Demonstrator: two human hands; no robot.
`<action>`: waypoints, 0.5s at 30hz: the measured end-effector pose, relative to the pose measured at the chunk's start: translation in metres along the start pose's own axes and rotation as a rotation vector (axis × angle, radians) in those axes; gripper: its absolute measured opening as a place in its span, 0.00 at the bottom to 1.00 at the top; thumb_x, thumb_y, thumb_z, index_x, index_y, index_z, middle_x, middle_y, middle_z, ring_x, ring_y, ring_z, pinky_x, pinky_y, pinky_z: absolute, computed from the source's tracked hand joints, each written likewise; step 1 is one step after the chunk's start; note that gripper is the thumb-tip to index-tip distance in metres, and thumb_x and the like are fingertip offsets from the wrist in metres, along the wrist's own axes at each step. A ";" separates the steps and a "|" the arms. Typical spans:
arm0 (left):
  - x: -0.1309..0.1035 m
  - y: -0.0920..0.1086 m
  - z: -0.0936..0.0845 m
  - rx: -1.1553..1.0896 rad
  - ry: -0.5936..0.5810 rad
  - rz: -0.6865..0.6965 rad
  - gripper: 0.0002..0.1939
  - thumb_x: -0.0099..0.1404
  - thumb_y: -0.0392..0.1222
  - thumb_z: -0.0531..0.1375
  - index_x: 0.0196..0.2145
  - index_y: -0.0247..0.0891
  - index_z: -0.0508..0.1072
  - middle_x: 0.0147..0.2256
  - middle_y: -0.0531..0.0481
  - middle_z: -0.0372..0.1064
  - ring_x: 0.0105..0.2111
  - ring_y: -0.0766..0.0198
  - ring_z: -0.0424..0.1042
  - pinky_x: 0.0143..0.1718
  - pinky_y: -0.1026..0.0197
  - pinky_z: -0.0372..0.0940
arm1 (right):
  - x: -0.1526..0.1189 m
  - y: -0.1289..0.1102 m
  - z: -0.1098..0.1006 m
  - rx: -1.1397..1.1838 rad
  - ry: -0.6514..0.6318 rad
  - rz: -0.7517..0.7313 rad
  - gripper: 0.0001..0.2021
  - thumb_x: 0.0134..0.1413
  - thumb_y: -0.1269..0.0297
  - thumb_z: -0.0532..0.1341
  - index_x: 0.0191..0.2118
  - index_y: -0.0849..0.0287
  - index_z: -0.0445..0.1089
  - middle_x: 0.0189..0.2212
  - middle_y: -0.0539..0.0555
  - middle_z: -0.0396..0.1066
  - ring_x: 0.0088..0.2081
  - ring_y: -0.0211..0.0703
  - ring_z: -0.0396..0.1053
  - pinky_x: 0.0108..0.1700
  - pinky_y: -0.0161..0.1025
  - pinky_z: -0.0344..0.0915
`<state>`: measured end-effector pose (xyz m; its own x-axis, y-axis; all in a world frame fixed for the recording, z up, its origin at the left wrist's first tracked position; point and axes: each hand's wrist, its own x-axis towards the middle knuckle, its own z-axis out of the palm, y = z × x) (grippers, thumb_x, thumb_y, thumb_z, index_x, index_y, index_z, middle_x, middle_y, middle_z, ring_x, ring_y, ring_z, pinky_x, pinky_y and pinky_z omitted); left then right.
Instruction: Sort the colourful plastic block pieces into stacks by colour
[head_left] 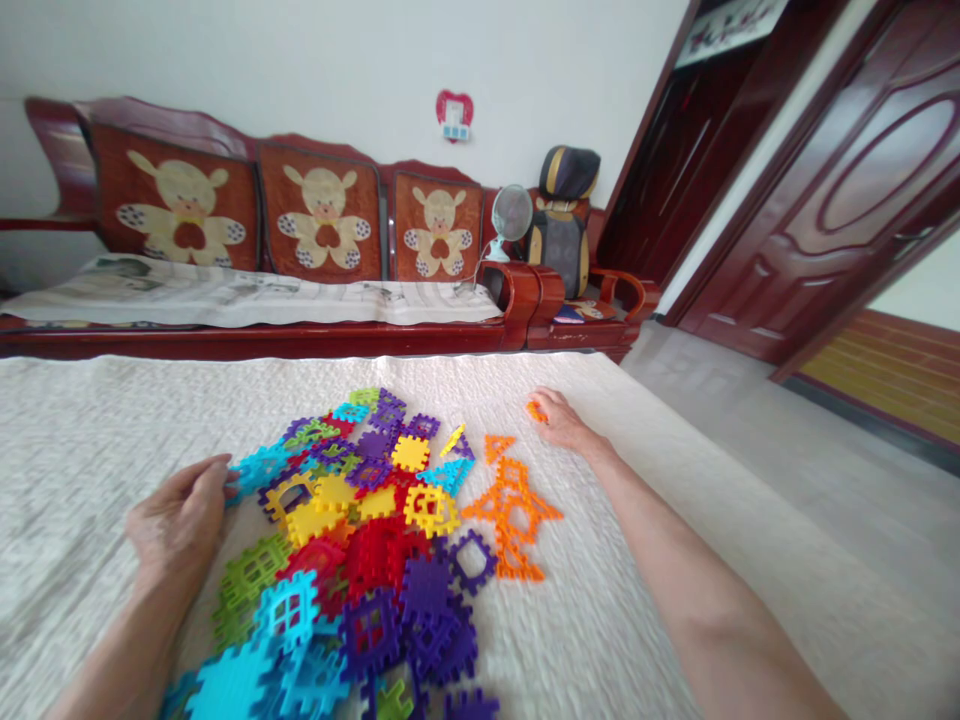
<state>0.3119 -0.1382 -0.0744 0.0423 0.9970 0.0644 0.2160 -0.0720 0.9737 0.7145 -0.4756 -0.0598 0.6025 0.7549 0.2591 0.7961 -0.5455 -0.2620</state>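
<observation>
My right hand [559,418] is closed on a small orange interlocking plastic piece [536,411], right of the pile and above the table cloth. Below and left of it, several orange pieces [517,508] lie joined in a flat figure with triangles at its sides. A loose orange triangle [498,447] sits by the figure's top. At the left edge of the heap rests my left hand [176,510], its fingers stretched toward the light-blue pieces [259,468] and seeming to touch them. Between the hands spreads the pile, with yellow pieces [322,510], red pieces [382,555] and purple pieces [429,590].
A cream textured cloth [90,430] covers the table. Behind it stands a wooden sofa [360,340] with bear-patterned cushions [326,215]. A small fan [512,215] is near a chair with a padded back [559,240]. On the right are dark-red doors [795,230].
</observation>
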 end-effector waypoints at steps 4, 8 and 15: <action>-0.005 0.007 0.000 0.032 0.016 0.006 0.20 0.52 0.46 0.61 0.42 0.36 0.79 0.27 0.49 0.73 0.25 0.67 0.68 0.28 0.66 0.64 | -0.027 -0.036 -0.007 0.114 0.070 -0.130 0.26 0.43 0.76 0.57 0.52 0.60 0.67 0.54 0.60 0.64 0.55 0.49 0.62 0.59 0.45 0.58; -0.005 0.006 0.001 0.045 0.020 -0.008 0.22 0.51 0.47 0.61 0.42 0.37 0.79 0.27 0.49 0.73 0.25 0.66 0.68 0.25 0.66 0.63 | -0.055 -0.069 -0.013 0.218 -0.153 -0.068 0.16 0.47 0.67 0.61 0.45 0.58 0.71 0.41 0.55 0.70 0.41 0.45 0.68 0.47 0.41 0.64; -0.004 0.006 0.000 0.111 0.028 -0.016 0.20 0.51 0.49 0.60 0.42 0.42 0.80 0.27 0.52 0.73 0.24 0.68 0.69 0.24 0.68 0.62 | -0.066 -0.086 -0.017 0.186 -0.287 0.050 0.14 0.42 0.59 0.65 0.37 0.58 0.70 0.35 0.52 0.68 0.35 0.40 0.65 0.36 0.35 0.61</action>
<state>0.3127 -0.1425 -0.0689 0.0111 0.9983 0.0568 0.3231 -0.0574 0.9446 0.6069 -0.4849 -0.0387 0.5791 0.8149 -0.0236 0.7262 -0.5287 -0.4393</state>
